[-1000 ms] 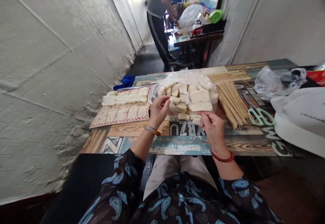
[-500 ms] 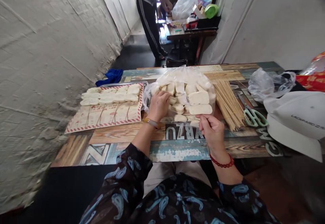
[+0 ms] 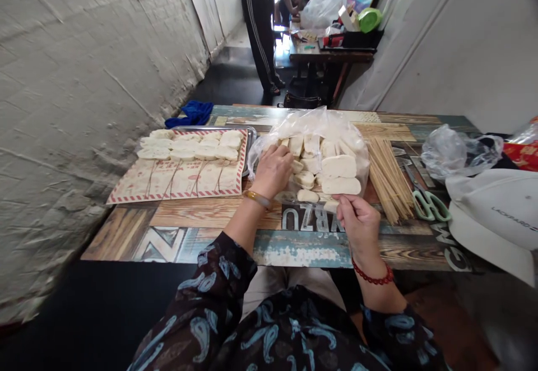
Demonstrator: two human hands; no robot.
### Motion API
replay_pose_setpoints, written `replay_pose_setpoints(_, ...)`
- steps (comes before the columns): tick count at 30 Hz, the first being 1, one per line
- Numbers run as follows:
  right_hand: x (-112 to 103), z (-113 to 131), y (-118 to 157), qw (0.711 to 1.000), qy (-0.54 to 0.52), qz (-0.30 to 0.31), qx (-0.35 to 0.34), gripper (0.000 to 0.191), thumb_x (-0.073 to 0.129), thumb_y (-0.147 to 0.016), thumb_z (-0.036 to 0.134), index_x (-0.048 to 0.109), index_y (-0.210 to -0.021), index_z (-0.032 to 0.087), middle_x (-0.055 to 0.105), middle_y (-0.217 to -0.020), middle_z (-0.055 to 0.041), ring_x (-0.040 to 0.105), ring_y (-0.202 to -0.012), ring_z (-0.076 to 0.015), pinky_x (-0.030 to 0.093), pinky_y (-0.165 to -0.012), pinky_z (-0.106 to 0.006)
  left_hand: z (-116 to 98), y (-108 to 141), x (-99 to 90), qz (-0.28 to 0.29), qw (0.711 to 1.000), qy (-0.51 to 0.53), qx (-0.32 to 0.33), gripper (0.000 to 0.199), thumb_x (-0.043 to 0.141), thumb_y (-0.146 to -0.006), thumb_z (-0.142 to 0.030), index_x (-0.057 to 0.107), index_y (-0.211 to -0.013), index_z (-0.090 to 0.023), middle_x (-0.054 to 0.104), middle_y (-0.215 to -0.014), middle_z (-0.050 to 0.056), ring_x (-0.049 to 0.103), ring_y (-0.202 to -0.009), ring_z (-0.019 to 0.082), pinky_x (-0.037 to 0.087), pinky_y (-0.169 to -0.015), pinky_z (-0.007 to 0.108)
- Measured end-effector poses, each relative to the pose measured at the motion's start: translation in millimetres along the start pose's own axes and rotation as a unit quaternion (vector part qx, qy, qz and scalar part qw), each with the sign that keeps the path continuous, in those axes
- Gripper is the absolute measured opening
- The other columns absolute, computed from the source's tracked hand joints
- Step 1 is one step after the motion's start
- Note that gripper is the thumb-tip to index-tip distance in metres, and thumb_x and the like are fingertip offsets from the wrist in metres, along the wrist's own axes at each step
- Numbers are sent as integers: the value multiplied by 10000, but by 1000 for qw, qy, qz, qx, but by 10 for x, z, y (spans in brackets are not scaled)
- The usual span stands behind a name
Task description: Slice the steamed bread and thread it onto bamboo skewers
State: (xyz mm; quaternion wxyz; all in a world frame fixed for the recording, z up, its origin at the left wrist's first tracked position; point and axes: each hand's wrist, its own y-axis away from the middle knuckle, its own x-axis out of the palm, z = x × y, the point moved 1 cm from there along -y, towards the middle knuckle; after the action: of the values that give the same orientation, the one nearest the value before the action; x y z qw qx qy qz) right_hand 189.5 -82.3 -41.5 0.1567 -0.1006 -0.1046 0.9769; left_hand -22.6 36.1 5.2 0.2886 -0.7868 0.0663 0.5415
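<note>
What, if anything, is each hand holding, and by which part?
Cannot be told for either: the left hand is at the bread slices in the plastic bag, its grip hidden; the right hand is pinched beside the slices, any hold unclear.

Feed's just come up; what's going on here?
A person's left hand is at the pale slices in a plastic bag. The right hand is pinched shut near the front ones; what it grips is unclear. More pale pieces lie in rows on a printed paper sheet to the left; wooden sticks and scissors lie to the right.

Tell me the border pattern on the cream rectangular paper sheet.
Diagonal red stripes edge the paper sheet, head view.
</note>
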Motion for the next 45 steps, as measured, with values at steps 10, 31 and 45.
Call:
replay_pose_setpoints(10,62,12,30,999,-17,17,25,313,635,-932,453,763,-945,167,550,-531,49,447,-417,-100,360,-415,-228,176,-50,25,-87,955,260,-116,247,741,-737,-157,710,-982,-152,649,-867,58,587,-852,216,483,-819,370)
replay_pose_setpoints(31,72,94,59,987,9,158,-9,258,611,-944,362,793,-868,195,558,-508,39,425,-405,-91,343,-414,-218,-4,-1,-91,-48,700,680,-214,354,761,-820,-405,785,-1106,-199,743,-925,67,536,-624,84,387,-489,208)
replay_pose_setpoints(45,92,91,56,987,18,159,-4,263,615,-939,361,785,-844,185,553,-497,41,442,-407,-93,345,-414,-218,2,4,-63,-69,728,649,-209,280,743,-844,-410,739,-1006,-182,727,-943,88,603,-700,141,419,-528,256)
